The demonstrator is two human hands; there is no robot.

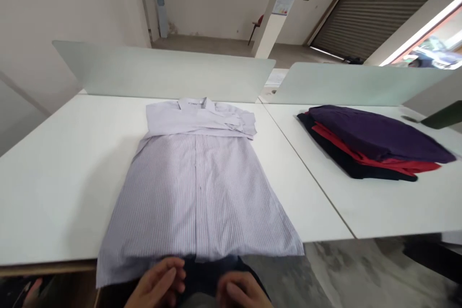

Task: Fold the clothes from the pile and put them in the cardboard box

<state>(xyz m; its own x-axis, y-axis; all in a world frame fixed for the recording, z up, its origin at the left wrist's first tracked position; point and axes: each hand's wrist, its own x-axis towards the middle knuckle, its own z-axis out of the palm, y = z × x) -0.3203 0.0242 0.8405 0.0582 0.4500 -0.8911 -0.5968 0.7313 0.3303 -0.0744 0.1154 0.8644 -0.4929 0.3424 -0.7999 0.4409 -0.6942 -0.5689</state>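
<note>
A striped button shirt (202,187) in pale lilac lies flat on the white table, collar at the far side. Its sleeves (202,122) are folded across the chest, one over the other. The hem hangs slightly over the near edge, lower at the left corner. Just below the hem is my left hand (159,283), its fingers loosely curled and apart, holding nothing. My right hand (242,291) is beside it to the right, slightly blurred, with loosely bent fingers and nothing visible in them. Both hands are close to the hem; contact cannot be made out.
On the right-hand table lies a stack of folded clothes: purple (378,132), red (428,167) and black (361,172). Frosted divider panels (173,74) stand along the far edge. A seam (314,177) runs between the tables. A dark green object (443,114) enters at far right.
</note>
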